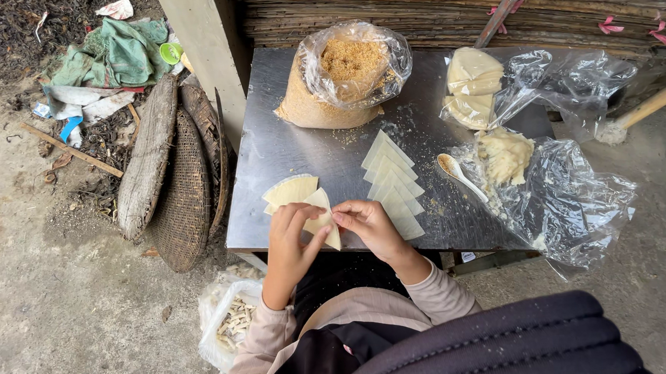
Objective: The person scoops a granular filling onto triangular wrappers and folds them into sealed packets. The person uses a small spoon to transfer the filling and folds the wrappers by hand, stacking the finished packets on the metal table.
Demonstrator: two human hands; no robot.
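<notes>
Just below the middle of the frame, your left hand (288,240) and your right hand (370,227) met over a pale triangular wrapper (323,218), and both were pinching it: the left fingers curled around its lower left edge, the right fingertips gripping its right side. The wrapper sat over the near edge of the metal table (300,147), just in front of a small fanned stack of wrappers (291,189) lying flat on the steel. To the right of your hands, a row of overlapping triangular wrappers (393,182) ran from the centre of the table down toward its near edge. At the top centre stood an open plastic bag of brown crumbs (342,78). In the upper right, a clear bag held more pale sheets (472,86), and below it a white spoon (459,175) lay beside a lump of pale dough (507,155) on crumpled plastic. At the left of the frame, a woven basket (183,192) leaned against the table on the ground.
</notes>
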